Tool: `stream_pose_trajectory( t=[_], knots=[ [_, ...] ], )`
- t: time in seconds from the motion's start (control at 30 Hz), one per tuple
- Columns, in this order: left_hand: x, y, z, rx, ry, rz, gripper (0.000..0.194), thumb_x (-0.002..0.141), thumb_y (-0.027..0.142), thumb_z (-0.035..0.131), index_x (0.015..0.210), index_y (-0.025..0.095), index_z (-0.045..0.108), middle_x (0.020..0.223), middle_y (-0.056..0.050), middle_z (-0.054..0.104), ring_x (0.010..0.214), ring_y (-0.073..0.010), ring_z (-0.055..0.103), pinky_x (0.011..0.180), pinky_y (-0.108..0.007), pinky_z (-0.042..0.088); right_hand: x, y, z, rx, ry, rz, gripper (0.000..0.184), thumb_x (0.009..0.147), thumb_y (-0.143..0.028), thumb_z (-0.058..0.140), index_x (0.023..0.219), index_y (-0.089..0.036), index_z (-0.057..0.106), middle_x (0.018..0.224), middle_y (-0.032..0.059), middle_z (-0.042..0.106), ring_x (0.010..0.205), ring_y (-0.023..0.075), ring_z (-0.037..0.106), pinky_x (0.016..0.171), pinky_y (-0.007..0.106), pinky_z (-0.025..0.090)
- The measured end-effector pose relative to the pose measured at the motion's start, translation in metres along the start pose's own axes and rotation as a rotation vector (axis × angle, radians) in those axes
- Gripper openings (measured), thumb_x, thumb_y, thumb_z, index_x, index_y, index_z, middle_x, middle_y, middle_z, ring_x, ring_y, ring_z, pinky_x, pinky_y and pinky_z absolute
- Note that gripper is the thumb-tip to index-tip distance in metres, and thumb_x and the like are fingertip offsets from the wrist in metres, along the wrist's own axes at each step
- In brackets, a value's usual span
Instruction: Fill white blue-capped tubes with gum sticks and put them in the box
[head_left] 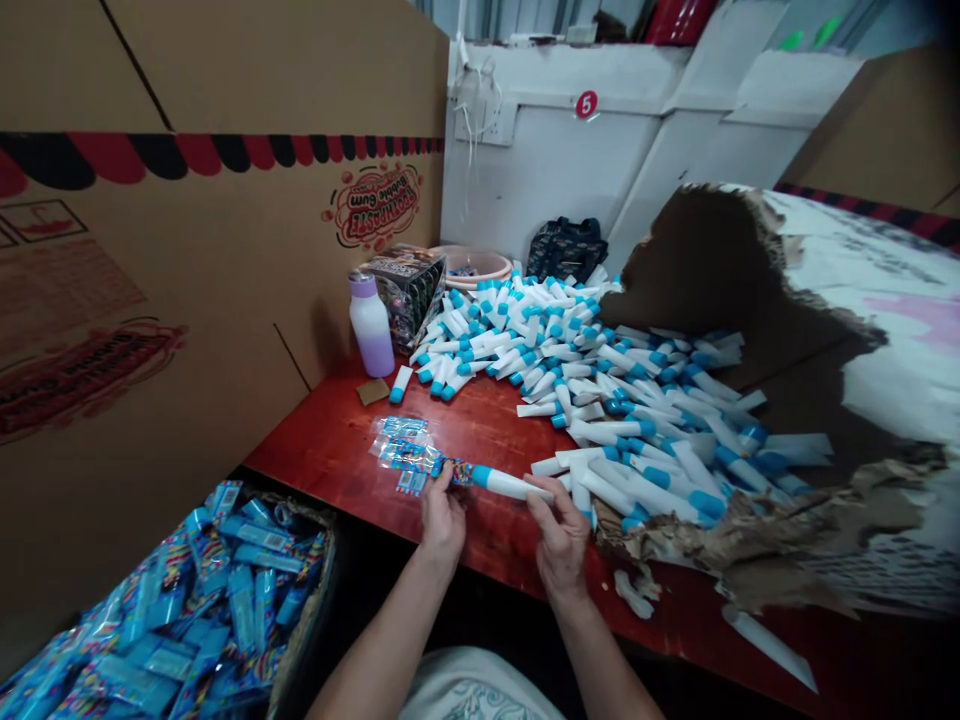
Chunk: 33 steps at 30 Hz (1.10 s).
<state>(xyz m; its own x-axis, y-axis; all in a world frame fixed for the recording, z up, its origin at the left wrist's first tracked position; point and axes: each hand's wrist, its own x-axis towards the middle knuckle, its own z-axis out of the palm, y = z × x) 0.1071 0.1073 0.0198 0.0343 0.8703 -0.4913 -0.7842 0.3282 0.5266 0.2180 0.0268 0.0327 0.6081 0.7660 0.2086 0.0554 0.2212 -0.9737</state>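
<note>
Clear printed wrapper (403,452) trails left of your left hand (442,518), whose fingers close on the printed end of a blue-banded white plastic tube (510,485), held above the red wooden tabletop (337,450); your right hand (561,540) pinches its white end. Tube judged light, stiff, slippery: hold mid-body.

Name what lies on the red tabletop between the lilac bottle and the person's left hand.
The head view shows blue-printed plastic wrappers nearest the left hand, then a loose white tube and a cardboard scrap nearer the lilac bottle.
</note>
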Motion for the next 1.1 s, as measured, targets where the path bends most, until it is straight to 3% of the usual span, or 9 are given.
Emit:
stream_pose_trajectory(
  t=[0.27, 0.43, 0.73, 0.8, 0.97, 1.1],
  knots=[
    [-0.002, 0.001, 0.0, -0.027, -0.027, -0.011, 0.02, 0.066, 0.02, 0.074, 0.078, 0.015, 0.059, 0.063, 0.002, 0.064, 0.05, -0.0113, 0.057, 0.046, -0.023, 0.045, -0.002, 0.01, -0.006, -0.145, -0.039, -0.064, 0.021, 0.081, -0.033, 0.061, 0.096, -0.022, 0.072, 0.098, 0.0049, 0.065, 0.091, 0.0219, 0.059, 0.079, 0.035, 0.051],
    [-0.005, 0.002, -0.001, -0.022, -0.02, -0.033, 0.016, 0.07, 0.02, 0.071, 0.078, 0.016, 0.059, 0.063, 0.002, 0.065, 0.049, -0.0123, 0.057, 0.047, -0.025, 0.046, -0.004, 0.009, -0.007, -0.11, -0.029, -0.052, 0.022, 0.081, -0.034, 0.061, 0.096, -0.022, 0.071, 0.099, 0.0048, 0.065, 0.091, 0.0222, 0.06, 0.074, 0.033, 0.052],
    [-0.017, 0.0, 0.002, -0.019, -0.16, -0.148, 0.013, 0.077, 0.026, 0.065, 0.084, 0.015, 0.061, 0.076, -0.007, 0.07, 0.065, -0.0193, 0.066, 0.058, -0.03, 0.051, -0.012, 0.028, -0.004, -0.13, -0.045, -0.016, 0.026, 0.081, -0.035, 0.061, 0.099, -0.019, 0.072, 0.1, 0.0074, 0.069, 0.094, 0.0231, 0.062, 0.085, 0.037, 0.05],
    [-0.019, -0.001, 0.003, -0.017, -0.168, -0.115, 0.015, 0.076, 0.026, 0.066, 0.084, 0.015, 0.06, 0.076, -0.007, 0.07, 0.066, -0.0202, 0.066, 0.061, -0.031, 0.051, -0.015, 0.033, -0.003, -0.143, -0.061, 0.016, 0.028, 0.08, -0.037, 0.061, 0.098, -0.019, 0.073, 0.098, 0.0075, 0.07, 0.09, 0.0225, 0.063, 0.081, 0.035, 0.051],
    [-0.025, -0.003, 0.003, -0.004, -0.171, 0.015, 0.024, 0.073, 0.033, 0.07, 0.081, 0.014, 0.059, 0.074, -0.008, 0.068, 0.068, -0.0222, 0.067, 0.065, -0.033, 0.051, -0.024, 0.04, 0.002, -0.151, -0.141, 0.222, 0.039, 0.078, -0.046, 0.06, 0.101, -0.017, 0.071, 0.078, 0.0045, 0.071, 0.055, 0.017, 0.061, 0.055, 0.028, 0.051],
    [-0.031, -0.01, -0.002, 0.051, -0.2, 0.046, 0.033, 0.073, 0.044, 0.069, 0.081, 0.013, 0.06, 0.073, -0.008, 0.066, 0.064, -0.0198, 0.065, 0.056, -0.028, 0.047, -0.027, 0.04, 0.013, -0.169, -0.205, 0.237, 0.04, 0.078, -0.048, 0.059, 0.098, -0.016, 0.071, 0.066, 0.0021, 0.067, 0.051, 0.0151, 0.058, 0.05, 0.025, 0.047]
  ],
)
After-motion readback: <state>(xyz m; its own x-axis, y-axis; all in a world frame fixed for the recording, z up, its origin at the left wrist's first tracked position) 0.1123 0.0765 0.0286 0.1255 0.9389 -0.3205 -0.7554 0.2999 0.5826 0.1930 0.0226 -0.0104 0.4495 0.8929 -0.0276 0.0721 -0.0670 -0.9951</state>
